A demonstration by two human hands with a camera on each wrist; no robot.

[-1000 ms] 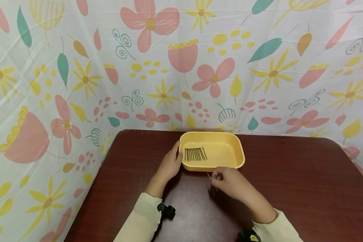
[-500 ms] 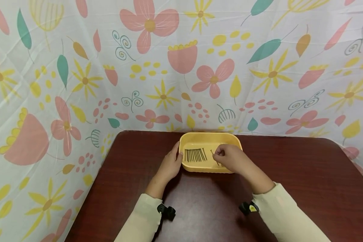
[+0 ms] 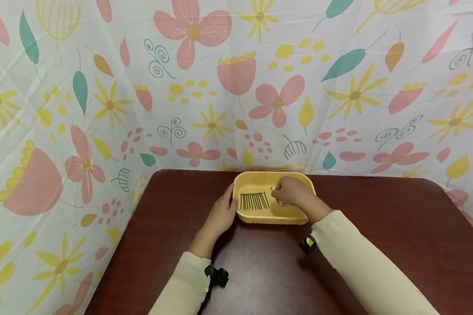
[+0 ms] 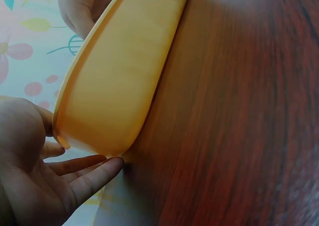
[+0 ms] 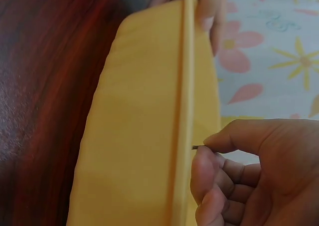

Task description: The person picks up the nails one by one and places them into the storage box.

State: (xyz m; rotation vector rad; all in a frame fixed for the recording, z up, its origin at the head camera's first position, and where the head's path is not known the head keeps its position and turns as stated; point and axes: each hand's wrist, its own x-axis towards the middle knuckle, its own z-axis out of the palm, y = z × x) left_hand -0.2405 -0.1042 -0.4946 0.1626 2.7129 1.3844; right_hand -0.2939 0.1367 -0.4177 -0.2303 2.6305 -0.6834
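A yellow plastic tray (image 3: 295, 221) stands on the table near the patterned cloth. On the left part of its floor, several dark nails (image 3: 254, 201) lie side by side in a row, heads toward the far side. My left hand (image 3: 222, 212) holds the tray's left end; in the left wrist view its thumb is at the rim and its fingers reach along the outer wall. My right hand (image 3: 293, 191) is inside the tray, pinching one nail (image 3: 272, 189) between thumb and forefinger, just right of the row. The right wrist view shows only the nail's tip (image 5: 198, 147) past the fingers.
The dark reddish wooden table (image 3: 378, 227) extends around the tray on both sides and in front. Behind and to the left hangs a white cloth (image 3: 205, 96) printed with flowers and leaves. A black camera strap (image 3: 217, 275) is on the left wrist.
My right hand has moved from in front of the tray, over the near rim, to inside it beside the row, carrying the nail. My left hand has stayed at the left end.
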